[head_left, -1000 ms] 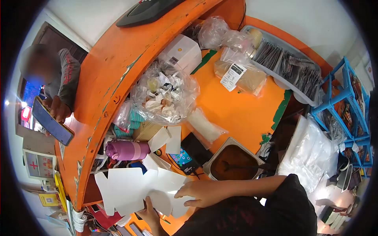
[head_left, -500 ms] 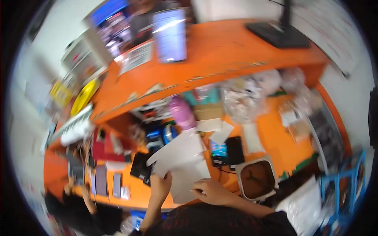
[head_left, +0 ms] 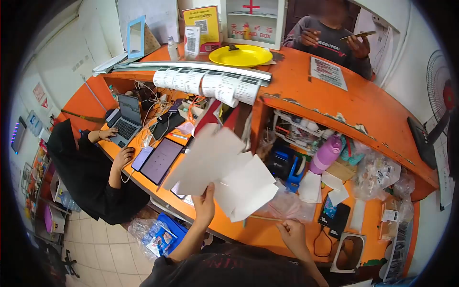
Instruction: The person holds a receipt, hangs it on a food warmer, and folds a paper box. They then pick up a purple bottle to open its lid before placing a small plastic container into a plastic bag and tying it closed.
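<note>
Orange counter point(head_left: 292, 71) bears one yellow plate point(head_left: 241, 56); left hand's grip point(head_left: 205, 208) pinches one white card sheet point(head_left: 215, 162), right hand's grip point(head_left: 293, 235) loosely curled

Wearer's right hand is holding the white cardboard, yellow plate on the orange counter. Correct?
Wrong hand: the head view shows the left hand holding the white cardboard; the right hand is apart from it. The yellow plate is on the orange counter.

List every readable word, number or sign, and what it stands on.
"FIRST AID BOX", under a red cross and blurred Chinese characters: white boxy cabinet.
"ARDEN FATAH", apparently: grey long-sleeved shirt.
Too small or blurred to read: yellow upright sign, white paper strips, white printed sheet on the orange counter, red lettering on the black shirt, any other print.
</note>
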A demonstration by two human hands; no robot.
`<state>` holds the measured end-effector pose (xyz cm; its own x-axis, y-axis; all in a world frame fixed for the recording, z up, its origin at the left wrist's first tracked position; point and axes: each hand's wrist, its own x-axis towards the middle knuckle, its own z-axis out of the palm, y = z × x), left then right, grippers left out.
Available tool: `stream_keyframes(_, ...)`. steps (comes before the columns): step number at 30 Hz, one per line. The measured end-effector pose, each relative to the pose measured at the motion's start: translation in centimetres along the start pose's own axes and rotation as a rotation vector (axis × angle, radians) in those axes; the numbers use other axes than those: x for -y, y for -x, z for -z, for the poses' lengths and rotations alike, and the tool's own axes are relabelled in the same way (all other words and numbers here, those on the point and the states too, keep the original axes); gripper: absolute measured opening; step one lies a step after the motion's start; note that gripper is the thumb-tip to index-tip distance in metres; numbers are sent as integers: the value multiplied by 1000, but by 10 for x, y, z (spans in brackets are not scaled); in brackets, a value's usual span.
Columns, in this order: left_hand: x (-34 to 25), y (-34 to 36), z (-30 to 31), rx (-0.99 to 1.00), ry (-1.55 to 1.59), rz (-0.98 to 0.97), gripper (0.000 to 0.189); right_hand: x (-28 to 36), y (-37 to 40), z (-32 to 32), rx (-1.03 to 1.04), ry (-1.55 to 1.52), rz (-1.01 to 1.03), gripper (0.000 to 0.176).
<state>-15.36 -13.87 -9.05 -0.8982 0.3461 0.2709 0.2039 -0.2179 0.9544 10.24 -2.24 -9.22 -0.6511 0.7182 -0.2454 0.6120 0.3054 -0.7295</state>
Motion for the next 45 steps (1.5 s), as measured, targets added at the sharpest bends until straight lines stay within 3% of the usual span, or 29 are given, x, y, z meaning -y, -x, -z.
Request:
stream_keyframes(1, -3, -11, 11, -38, 95, 58, 15, 11, -11, -12, -9, 4, -7, 21)
stream_keyframes(3, 18, -34, 51, -79, 28, 132, 19, 32, -34, -43, -299, 170, 513, 26)
stream_keyframes(6, 31, -65, 93, -140, 126, 234, 21, 81, -61, -78, -405, 208, 573, 29)
stream_keyframes(7, 32, -76, 103, -154, 212, 277, 22, 88, -69, -90, -204, -34, 389, 28)
stream_keyframes(8, 36, -86, 114, -147, 216, 281, 22, 95, -76, -98, -209, -31, 383, 28)
stream_keyframes(10, 40, -99, 131, -159, 211, 352, 26, 108, -88, -111, -16, -170, 271, 31)
stream_keyframes(12, 34, -110, 133, -187, 228, 314, 26, 123, -94, -126, -86, -167, 289, 30)
stream_keyframes(14, 34, -117, 140, -115, 191, 317, 25, 141, -92, -133, -319, 23, 409, 29)
stream_keyframes(16, 41, -124, 140, -79, 186, 304, 24, 139, -98, -141, -354, -98, 435, 22)
stream_keyframes(18, 46, -127, 139, -52, 185, 288, 23, 139, -104, -135, 65, 14, 295, 19)
stream_keyframes(19, 48, -128, 138, -64, 182, 304, 22, 139, -105, -140, 64, 15, 293, 19)
stream_keyframes(21, 49, -132, 137, -59, 201, 285, 25, 139, -110, -149, -203, 125, 514, 16)
stream_keyframes(40, 65, -144, 151, -86, 119, 209, 30, 164, -137, -151, -134, 143, 587, 20)
stream_keyframes(43, 56, -144, 156, -142, 106, 234, 29, 186, -154, -137, -187, 135, 560, 43)
stream_keyframes(45, 53, -144, 160, -148, 107, 235, 29, 228, -163, -115, -273, 230, 676, 52)
